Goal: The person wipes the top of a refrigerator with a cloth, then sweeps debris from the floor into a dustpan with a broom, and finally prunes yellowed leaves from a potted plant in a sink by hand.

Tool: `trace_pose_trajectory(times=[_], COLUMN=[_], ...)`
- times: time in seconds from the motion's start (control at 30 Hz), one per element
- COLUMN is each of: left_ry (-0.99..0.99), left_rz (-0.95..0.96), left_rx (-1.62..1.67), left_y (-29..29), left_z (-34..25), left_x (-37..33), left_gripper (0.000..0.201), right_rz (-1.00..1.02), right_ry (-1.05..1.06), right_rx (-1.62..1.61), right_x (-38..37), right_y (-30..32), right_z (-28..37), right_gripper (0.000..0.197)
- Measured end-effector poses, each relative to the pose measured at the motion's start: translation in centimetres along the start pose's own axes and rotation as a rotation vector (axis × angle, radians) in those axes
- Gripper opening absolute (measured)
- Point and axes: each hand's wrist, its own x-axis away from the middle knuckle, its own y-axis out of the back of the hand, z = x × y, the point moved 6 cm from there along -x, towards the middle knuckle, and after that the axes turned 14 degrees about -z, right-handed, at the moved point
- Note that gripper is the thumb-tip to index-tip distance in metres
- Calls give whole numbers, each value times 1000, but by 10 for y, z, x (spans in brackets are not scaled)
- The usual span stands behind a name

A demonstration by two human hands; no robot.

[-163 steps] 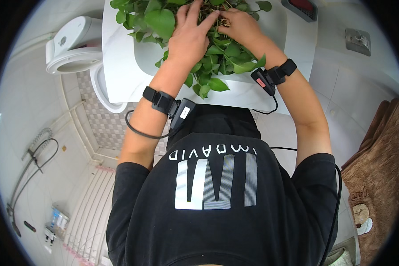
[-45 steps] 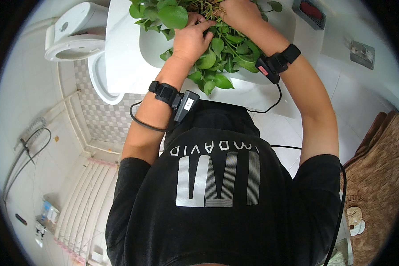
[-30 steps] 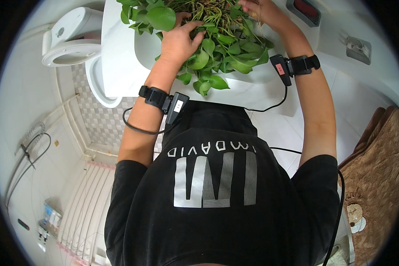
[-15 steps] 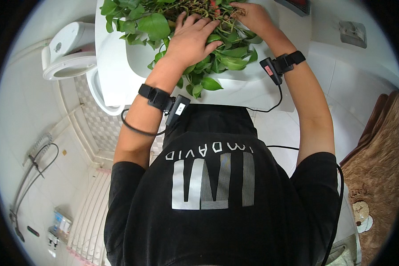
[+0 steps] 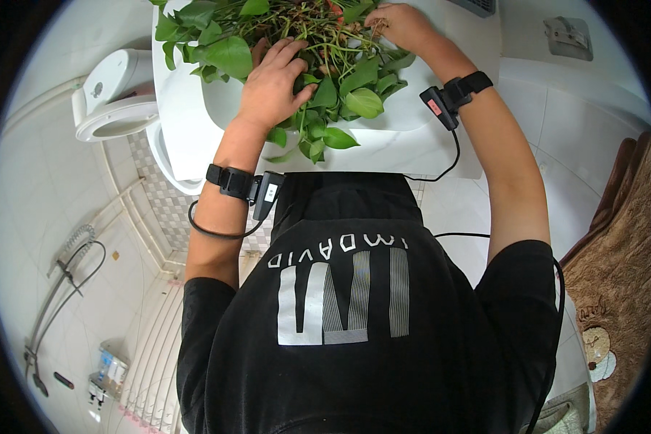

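A leafy green trailing plant [image 5: 228,56], with heart-shaped leaves and a tangle of thin stems, lies in the white sink basin [image 5: 220,108] at the top of the view. My left hand [image 5: 273,85] rests on the stems at the plant's near left, its fingers stretched out and the thumb apart. Leaves hide some of its fingertips. At the plant's right side, my right hand [image 5: 401,27] is closed in a pinch on brownish, dry-looking roots [image 5: 375,27]. Something red [image 5: 335,9] shows among the stems near the top edge.
Around the basin runs a white countertop [image 5: 184,141]. A grey object [image 5: 477,6] sits at its far right corner. A white toilet [image 5: 119,116] stands to the left. A shower hose [image 5: 65,275] hangs on the left wall. Brown towels [image 5: 615,275] hang at right.
My left hand has moved left and slightly toward me across the plant. The leaves have shifted a little. My right hand keeps its pinch on the roots, slightly farther left.
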Motion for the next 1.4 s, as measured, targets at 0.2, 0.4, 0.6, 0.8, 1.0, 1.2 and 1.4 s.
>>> trace_pose_trajectory(times=[0.2, 0.4, 0.6, 0.8, 1.0, 1.2, 1.4], left_ry=[3, 35, 30, 8, 41, 43, 65], left_rz=[16, -2, -18, -28, -33, -49, -61], left_rx=[16, 27, -42, -37, -21, 13, 58], left_y=[-1, 1, 0, -1, 0, 0, 0], left_z=[-2, -4, 11, 9, 12, 9, 8], left_x=[-4, -3, 9, 6, 9, 6, 6], left_gripper=[36, 51, 51, 50, 49, 50, 49], right_rz=[99, 163, 285, 236, 155, 27, -1], right_ry=[-199, -108, -207, -498, -357, -155, -137], right_rx=[-228, -161, -483, -396, -401, -126, -241], right_x=[9, 7, 6, 5, -4, -6, -21], right_y=[-38, -46, -21, 31, 24, -28, -30], right_z=[-25, -4, 13, 2, 22, 42, 57], right_gripper=[28, 22, 21, 29, 25, 20, 18])
